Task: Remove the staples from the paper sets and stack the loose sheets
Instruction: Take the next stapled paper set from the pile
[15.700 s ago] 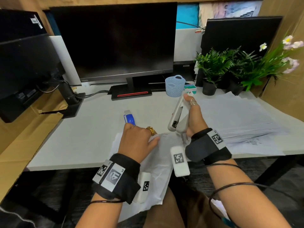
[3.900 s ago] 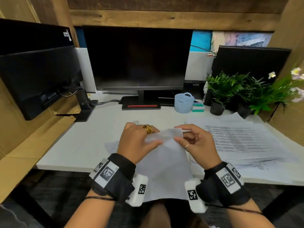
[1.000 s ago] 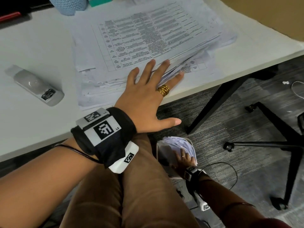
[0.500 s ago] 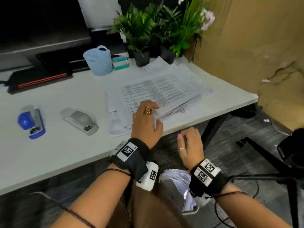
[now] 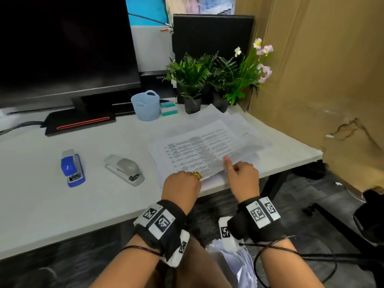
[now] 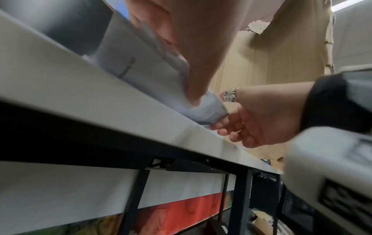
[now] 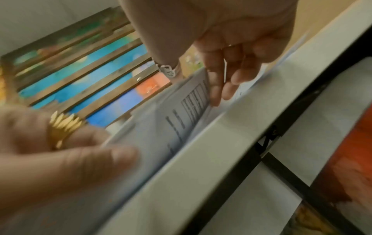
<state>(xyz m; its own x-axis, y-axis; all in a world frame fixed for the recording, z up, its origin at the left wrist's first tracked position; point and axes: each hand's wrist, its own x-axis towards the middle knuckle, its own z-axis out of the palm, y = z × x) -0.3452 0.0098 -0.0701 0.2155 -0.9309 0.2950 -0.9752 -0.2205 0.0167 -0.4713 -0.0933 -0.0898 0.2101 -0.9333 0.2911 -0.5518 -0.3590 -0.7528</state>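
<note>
A pile of printed paper sets (image 5: pixel 199 150) lies on the right half of the white desk (image 5: pixel 62 204), its near edge at the desk's front edge. My left hand (image 5: pixel 198 177), which wears a gold ring, grips that near edge with fingers curled. In the left wrist view it (image 6: pixel 191 71) bends the sheets (image 6: pixel 141 63) upward. Just to its right, my right hand (image 5: pixel 228 167) pinches the same edge, one finger on top and the others underneath. The right wrist view shows its fingertips (image 7: pixel 217 89) parting the printed sheets (image 7: pixel 177 114). No staple is visible.
A grey stapler (image 5: pixel 124 169) and a blue-and-grey stapler tool (image 5: pixel 72 167) lie left of the pile. A blue basket (image 5: pixel 146 106), potted plants (image 5: pixel 193 80) and a monitor (image 5: pixel 62 48) stand behind. Crumpled papers (image 5: pixel 234 260) sit below by my knees. A cardboard wall (image 5: pixel 322 80) borders the right.
My right hand has risen from below the desk edge and taken hold of the pile's near edge. My left hand stays on that edge. The view has swung left.
</note>
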